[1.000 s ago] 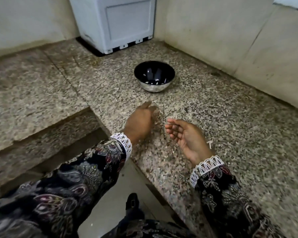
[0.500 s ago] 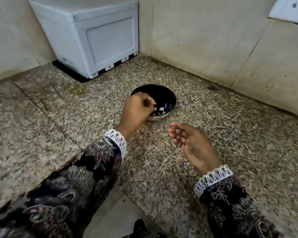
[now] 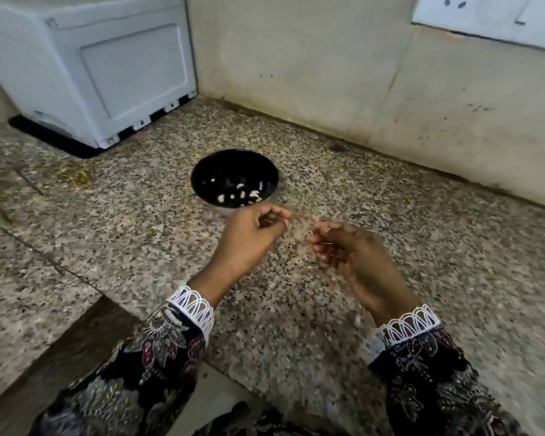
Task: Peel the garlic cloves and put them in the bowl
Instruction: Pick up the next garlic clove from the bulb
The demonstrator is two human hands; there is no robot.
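While peeled garlic cloves (image 3: 239,195) lie pale in the bottom of a dark bowl (image 3: 202,171), a person's two hands hover above a speckled granite counter (image 3: 390,215) just short of it. From the hands, the bowl sits at about 12 o'clock, its near rim partly hidden behind the left hand (image 3: 249,237), which hangs with fingers loosely curled and the thumb tip close to the forefinger; whether anything is pinched between them cannot be told through the blur. At about 3 o'clock from that hand, apart from it, the right hand (image 3: 356,256) is turned palm inward, its fingers relaxed and slightly bent, holding nothing that shows. Both wrists emerge from dark floral sleeves (image 3: 158,350) edged with white lace cuffs (image 3: 409,324). At about 10 o'clock from the bowl, well apart, a white box-like appliance (image 3: 101,67) stands in the corner on a black base. A stained beige wall (image 3: 328,73) runs behind the counter, and a white switch plate (image 3: 485,17) is fixed to it at about 2 o'clock.
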